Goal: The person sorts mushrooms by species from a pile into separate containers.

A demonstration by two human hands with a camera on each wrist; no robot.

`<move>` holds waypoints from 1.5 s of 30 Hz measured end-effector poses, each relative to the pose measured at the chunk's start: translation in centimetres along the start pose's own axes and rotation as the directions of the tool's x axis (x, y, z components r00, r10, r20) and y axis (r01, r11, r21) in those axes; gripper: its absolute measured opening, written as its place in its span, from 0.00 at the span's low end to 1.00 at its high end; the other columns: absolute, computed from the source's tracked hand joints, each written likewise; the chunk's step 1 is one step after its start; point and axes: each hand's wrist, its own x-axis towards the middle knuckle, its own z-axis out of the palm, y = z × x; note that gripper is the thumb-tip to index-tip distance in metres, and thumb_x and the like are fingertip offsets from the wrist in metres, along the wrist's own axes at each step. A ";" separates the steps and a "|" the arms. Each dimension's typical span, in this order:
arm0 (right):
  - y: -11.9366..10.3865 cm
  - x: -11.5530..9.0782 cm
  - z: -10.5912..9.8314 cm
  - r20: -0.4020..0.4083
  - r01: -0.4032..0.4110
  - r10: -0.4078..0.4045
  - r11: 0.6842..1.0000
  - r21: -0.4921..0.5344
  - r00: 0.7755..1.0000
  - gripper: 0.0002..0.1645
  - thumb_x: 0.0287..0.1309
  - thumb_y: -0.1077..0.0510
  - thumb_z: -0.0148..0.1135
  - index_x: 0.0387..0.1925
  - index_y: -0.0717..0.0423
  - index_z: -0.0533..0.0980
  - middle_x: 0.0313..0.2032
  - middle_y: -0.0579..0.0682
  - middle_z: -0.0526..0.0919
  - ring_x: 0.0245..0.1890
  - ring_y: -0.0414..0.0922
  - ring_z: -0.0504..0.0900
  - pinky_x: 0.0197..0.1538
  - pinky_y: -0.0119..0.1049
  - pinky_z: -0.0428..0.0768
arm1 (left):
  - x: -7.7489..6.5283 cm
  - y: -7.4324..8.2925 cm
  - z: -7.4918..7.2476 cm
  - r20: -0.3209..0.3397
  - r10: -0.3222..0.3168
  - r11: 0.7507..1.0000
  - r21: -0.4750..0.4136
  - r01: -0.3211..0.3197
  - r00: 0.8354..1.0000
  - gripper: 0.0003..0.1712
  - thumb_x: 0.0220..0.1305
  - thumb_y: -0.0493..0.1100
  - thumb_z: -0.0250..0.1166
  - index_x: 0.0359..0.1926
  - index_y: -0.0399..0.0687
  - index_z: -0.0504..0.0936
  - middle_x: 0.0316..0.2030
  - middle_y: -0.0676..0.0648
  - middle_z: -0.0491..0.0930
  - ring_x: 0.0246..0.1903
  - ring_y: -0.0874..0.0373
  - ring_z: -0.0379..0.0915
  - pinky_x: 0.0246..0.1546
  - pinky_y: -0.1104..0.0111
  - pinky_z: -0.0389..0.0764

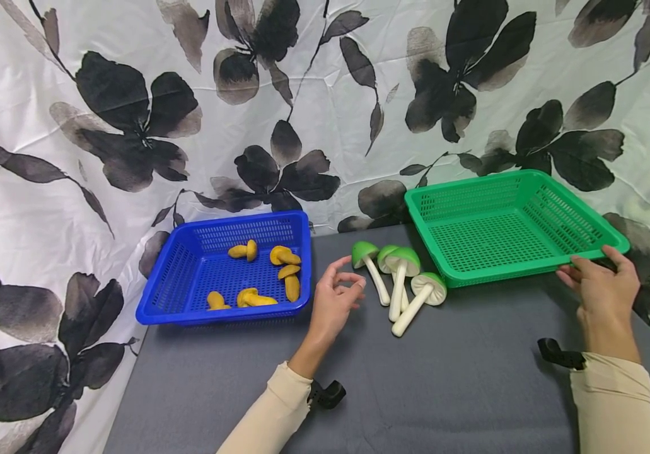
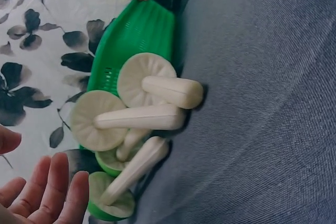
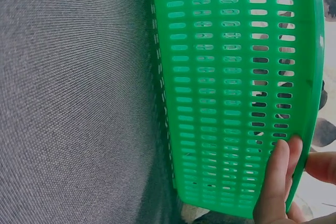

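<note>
My right hand (image 1: pixel 608 290) pinches the rim of a green plastic basket (image 1: pixel 495 243) at its near right corner. In the right wrist view, fingers (image 3: pixel 278 177) lie on the slotted outer wall and the thumb is over the rim. My left hand (image 1: pixel 337 296) holds nothing, its fingers loosely bent, just left of several toy mushrooms (image 1: pixel 398 265) with green caps and white stems. These lie in a loose cluster on the cloth, beside the green basket's left end. The left wrist view shows their pale undersides (image 2: pixel 97 121) and the relaxed left fingers.
Left of the mushrooms stands a blue basket (image 1: pixel 188 318) with several yellow-brown toy mushrooms (image 1: pixel 256 299) inside. Grey cloth (image 1: pixel 444 391) covers the table. A white curtain with dark flowers (image 1: pixel 336 107) hangs behind both baskets. Each wrist wears a black mount (image 1: pixel 330 394).
</note>
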 end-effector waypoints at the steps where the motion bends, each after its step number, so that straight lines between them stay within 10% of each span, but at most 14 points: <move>1: 0.0 0.0 -0.1 0.001 -0.003 0.003 1.000 0.007 1.000 0.49 0.62 0.70 0.66 0.77 0.41 0.55 0.25 0.45 0.86 0.21 0.42 0.87 0.24 0.34 0.86 | 0.1 -0.2 0.2 0.004 -0.001 1.000 0.002 0.001 1.000 0.30 0.66 0.44 0.70 0.68 0.60 0.73 0.44 0.47 0.85 0.32 0.53 0.85 0.31 0.64 0.86; 8: 0.0 0.1 -0.4 0.004 -0.021 0.021 0.998 0.052 1.000 0.50 0.61 0.69 0.67 0.76 0.39 0.56 0.26 0.46 0.86 0.21 0.43 0.87 0.24 0.36 0.86 | 1.1 -1.8 1.5 0.048 0.007 1.000 0.006 -0.007 0.999 0.30 0.65 0.39 0.69 0.67 0.50 0.74 0.43 0.46 0.86 0.29 0.56 0.84 0.27 0.64 0.86; 15: 0.2 0.3 -0.7 -0.001 -0.029 0.030 0.998 0.058 1.000 0.49 0.60 0.69 0.68 0.75 0.38 0.57 0.28 0.47 0.85 0.22 0.44 0.87 0.26 0.37 0.86 | 2.0 -3.0 3.1 0.094 0.005 1.000 0.010 -0.006 0.996 0.33 0.61 0.33 0.71 0.67 0.49 0.75 0.45 0.38 0.85 0.35 0.32 0.82 0.24 0.68 0.84; 24: 0.2 0.2 -0.8 0.009 -0.043 0.043 0.999 0.031 0.999 0.49 0.61 0.68 0.68 0.75 0.36 0.56 0.30 0.47 0.84 0.22 0.44 0.88 0.27 0.37 0.87 | 3.0 -4.2 4.9 0.121 -0.008 0.996 0.085 -0.002 0.993 0.34 0.60 0.34 0.72 0.67 0.48 0.75 0.46 0.38 0.86 0.30 0.60 0.83 0.26 0.72 0.81; 39: 0.3 0.5 -0.6 0.032 -0.031 0.031 0.999 0.009 0.999 0.50 0.61 0.67 0.69 0.75 0.35 0.55 0.30 0.47 0.85 0.23 0.45 0.88 0.27 0.37 0.87 | 3.7 -3.9 6.7 0.096 -0.013 0.947 0.319 -0.019 0.995 0.18 0.59 0.34 0.73 0.52 0.45 0.86 0.37 0.49 0.86 0.24 0.68 0.76 0.24 0.74 0.80; 45: 0.3 0.6 -0.6 0.035 -0.028 0.027 1.000 0.007 0.999 0.50 0.61 0.67 0.69 0.75 0.36 0.55 0.29 0.47 0.85 0.23 0.45 0.88 0.27 0.37 0.87 | 3.9 -3.6 6.5 0.126 -0.043 0.963 0.270 0.007 0.991 0.17 0.60 0.31 0.71 0.51 0.42 0.86 0.35 0.47 0.84 0.22 0.66 0.76 0.23 0.73 0.81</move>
